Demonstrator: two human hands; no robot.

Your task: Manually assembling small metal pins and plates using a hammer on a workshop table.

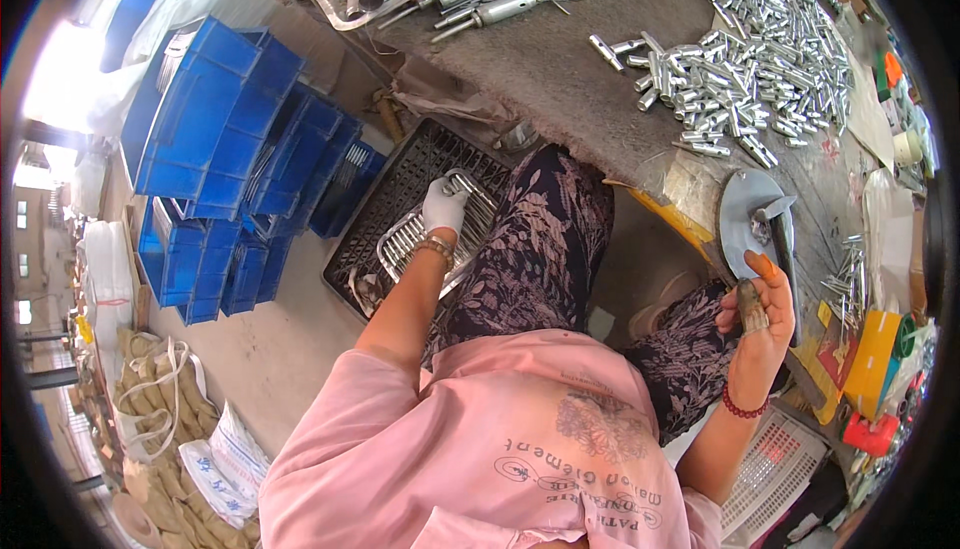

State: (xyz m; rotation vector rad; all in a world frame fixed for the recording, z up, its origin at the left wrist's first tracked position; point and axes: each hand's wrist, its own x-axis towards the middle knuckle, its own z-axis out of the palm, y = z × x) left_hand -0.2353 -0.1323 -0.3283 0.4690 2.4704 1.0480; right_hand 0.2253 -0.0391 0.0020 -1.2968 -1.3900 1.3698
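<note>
Left grip, gloved, closes on chrome rods lying in a black crate on the floor beside the knee. Right grip clenches a small dark part just below a lever press on the desk. The rods look stiff, smooth and slippery, so mid-length holds seem best.

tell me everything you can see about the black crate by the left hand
The black crate is a shallow, rectangular tray with a grid-like, perforated floor and low walls, and it looks like plastic. It sits on the floor to the person's left, beside the stacked blue bins and next to the person's patterned trouser leg. Inside lies a row of shiny metal rods, side by side. The gloved left hand reaches down into it and rests on those rods.
</note>
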